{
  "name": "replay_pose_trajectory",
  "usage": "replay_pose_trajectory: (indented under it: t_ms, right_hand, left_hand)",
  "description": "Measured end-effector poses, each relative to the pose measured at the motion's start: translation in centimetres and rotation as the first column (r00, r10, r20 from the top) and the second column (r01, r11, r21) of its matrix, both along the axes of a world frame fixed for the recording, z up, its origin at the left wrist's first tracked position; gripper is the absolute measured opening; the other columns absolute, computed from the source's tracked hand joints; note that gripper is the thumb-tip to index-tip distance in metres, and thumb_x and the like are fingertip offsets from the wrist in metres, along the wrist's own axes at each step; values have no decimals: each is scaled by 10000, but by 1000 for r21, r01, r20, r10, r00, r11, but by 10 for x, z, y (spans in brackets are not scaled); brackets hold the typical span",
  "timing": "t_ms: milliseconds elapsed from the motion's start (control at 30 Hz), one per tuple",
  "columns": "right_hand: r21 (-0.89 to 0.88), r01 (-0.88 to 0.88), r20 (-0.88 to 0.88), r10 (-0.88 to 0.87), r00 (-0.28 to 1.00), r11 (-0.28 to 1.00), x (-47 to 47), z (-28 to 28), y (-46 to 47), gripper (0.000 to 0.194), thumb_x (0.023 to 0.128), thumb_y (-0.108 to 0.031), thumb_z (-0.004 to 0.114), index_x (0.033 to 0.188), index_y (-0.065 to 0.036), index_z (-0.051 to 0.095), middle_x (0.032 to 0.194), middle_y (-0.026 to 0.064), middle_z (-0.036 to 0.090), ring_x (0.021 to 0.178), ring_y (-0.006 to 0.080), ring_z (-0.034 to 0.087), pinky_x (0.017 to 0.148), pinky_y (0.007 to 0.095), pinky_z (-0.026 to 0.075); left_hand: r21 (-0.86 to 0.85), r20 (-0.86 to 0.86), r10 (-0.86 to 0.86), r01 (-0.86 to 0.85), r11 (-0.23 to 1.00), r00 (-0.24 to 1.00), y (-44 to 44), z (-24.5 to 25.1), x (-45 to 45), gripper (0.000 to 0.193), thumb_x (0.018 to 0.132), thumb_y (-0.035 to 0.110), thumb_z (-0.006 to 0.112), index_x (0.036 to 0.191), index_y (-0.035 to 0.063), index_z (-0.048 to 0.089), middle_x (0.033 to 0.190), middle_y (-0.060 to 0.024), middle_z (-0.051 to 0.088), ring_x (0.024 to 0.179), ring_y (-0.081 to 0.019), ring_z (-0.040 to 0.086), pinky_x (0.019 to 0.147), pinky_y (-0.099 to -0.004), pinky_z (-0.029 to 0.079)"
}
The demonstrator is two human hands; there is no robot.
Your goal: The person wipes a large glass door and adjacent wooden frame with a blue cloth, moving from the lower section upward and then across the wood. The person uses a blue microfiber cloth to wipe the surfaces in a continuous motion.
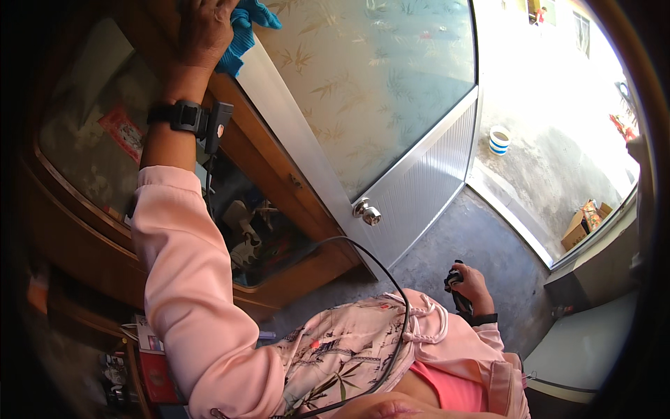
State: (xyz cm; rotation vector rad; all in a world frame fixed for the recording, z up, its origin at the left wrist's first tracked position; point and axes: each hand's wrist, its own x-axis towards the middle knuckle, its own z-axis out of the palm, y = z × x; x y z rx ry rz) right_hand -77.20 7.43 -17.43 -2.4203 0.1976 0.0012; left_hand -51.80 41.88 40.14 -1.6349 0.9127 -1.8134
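Note:
At the upper left, my left hand is raised and holds a ribbed blue cloth. The cloth is bunched against the edge of a silver metal-framed door, beside a brown wooden cabinet. Part of my fingers is cut off by the top of the picture. A black wrist strap with a small black device and cable sits on that wrist. Lower down on the right, my right hand is closed around a small black object, which I cannot identify.
The door has a patterned frosted glass panel and a round metal knob. A black cable loops before my body. Past the doorway are a white and blue bucket, a cardboard box and a distant person.

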Motion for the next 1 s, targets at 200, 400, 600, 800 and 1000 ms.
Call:
replay_pose_trajectory:
  t_ms: [200, 400, 600, 800, 1000]
  right_hand:
    - [27, 105, -94, -102, 990, 994, -41, -22, -30, 536, 610, -158, 736, 1132, -125, 619, 1033, 133, 665, 988, 328, 616, 846, 390, 486]
    - [32, 141, -104, -137, 985, 989, -48, -24, -49, 525, 615, -158, 740, 1126, -126, 624, 1030, 136, 666, 983, 329, 618, 838, 394, 490]
    - [0, 145, -18, -145, 989, 989, -41, -14, -60, 516, 624, -180, 737, 1126, -140, 622, 1043, 126, 659, 992, 323, 614, 848, 395, 486]
    - [16, 158, -36, -157, 987, 987, -36, -9, -50, 496, 650, -219, 724, 1129, -145, 618, 1039, 122, 658, 991, 309, 617, 847, 386, 483]
    - [60, 203, -73, -199, 977, 977, -55, -29, -41, 512, 653, -255, 730, 1139, -144, 613, 1046, 117, 659, 990, 306, 618, 832, 392, 481]
  left_hand:
    - [21, -130, 47, -44, 999, 990, -7, -119, 20, 80, 875, 139, 535, 879, 95, 602, 1069, -130, 599, 1112, -293, 500, 979, -424, 389]
    - [285, -443, 154, -24, 958, 883, -14, -253, -1, 70, 836, 146, 520, 828, 86, 556, 1041, -141, 596, 1087, -284, 511, 1036, -434, 342]
    - [178, -233, 68, -26, 984, 970, -18, -133, 27, 53, 834, 121, 552, 868, 103, 589, 1025, -112, 594, 1037, -276, 534, 957, -408, 410]
    - [-44, 91, 419, -417, 908, 903, -33, 35, 33, 372, 826, 150, 638, 1191, 140, 566, 1241, -131, 542, 1193, -310, 479, 1025, -481, 347]
    - [56, -142, 442, -439, 897, 885, -27, -67, 31, 455, 804, 206, 685, 1241, 145, 576, 1333, -167, 463, 1252, -319, 408, 1100, -476, 261]
